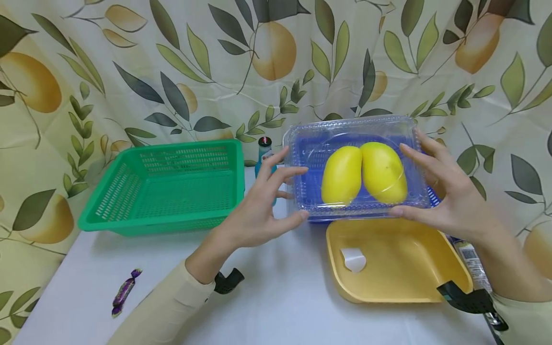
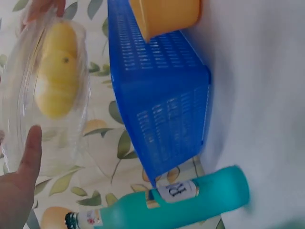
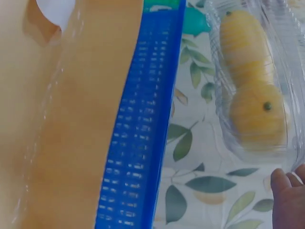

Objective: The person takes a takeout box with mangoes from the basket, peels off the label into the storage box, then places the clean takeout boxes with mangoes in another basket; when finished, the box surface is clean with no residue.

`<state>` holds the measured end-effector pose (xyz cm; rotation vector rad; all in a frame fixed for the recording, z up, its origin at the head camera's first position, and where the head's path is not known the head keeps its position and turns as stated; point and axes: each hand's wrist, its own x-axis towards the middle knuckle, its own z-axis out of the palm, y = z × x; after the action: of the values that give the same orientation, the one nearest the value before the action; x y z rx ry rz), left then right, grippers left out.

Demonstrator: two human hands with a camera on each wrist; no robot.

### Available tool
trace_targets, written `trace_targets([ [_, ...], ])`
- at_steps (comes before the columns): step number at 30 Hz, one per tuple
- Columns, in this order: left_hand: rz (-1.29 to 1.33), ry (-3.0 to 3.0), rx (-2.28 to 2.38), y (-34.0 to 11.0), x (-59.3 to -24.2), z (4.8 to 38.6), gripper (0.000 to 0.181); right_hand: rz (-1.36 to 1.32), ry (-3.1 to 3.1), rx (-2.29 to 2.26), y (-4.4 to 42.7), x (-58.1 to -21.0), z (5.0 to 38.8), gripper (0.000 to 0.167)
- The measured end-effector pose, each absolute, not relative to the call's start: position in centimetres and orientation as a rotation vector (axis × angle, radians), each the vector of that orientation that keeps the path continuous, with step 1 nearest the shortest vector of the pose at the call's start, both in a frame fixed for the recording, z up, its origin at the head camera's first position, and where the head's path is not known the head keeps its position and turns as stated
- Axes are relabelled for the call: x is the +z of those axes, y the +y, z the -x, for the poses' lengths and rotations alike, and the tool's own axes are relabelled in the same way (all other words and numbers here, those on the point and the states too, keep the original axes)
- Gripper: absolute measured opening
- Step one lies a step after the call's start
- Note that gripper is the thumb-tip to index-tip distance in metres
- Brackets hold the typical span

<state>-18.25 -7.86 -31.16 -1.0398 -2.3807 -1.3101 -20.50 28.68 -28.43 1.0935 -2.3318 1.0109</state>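
A clear plastic clamshell container (image 1: 302, 191) with two yellow mangoes (image 1: 384, 172) inside is raised above the table, tilted toward the head camera. My right hand (image 1: 453, 191) grips its right end, fingers on the far side and thumb along the near edge. At the left end, my left hand (image 1: 258, 206) holds the container between spread, bent fingers and thumb. In the left wrist view the left thumb (image 2: 31, 155) lies against the clear plastic. Only fingertips of the right hand (image 3: 288, 191) show in the right wrist view, at the container's end.
Behind the container stands a blue basket (image 2: 162, 109). A yellow tray (image 1: 401, 258) holds a white piece (image 1: 354, 259). To the left are a green basket (image 1: 172, 191) and a purple wrapped candy (image 1: 125, 292). A teal bottle (image 2: 176, 202) stands between the baskets.
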Motion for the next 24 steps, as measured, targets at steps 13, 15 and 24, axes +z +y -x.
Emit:
trace_targets([
  [13, 0.911, -2.532, -1.380, -4.7, -31.6, 21.6, 0.070, -0.822, -2.494, 1.151, 30.5, -30.4, 22.9, 0.096],
  [15, 0.891, -2.555, -1.369, -4.4, -31.9, 22.2, 0.071, -0.781, -2.519, 1.147, 30.8, -30.8, 23.2, 0.093],
  [24, 0.808, -2.648, -1.305, -3.3, -33.0, 24.7, 0.065, -0.634, -2.737, 1.078, 31.7, -32.6, 25.1, 0.084],
])
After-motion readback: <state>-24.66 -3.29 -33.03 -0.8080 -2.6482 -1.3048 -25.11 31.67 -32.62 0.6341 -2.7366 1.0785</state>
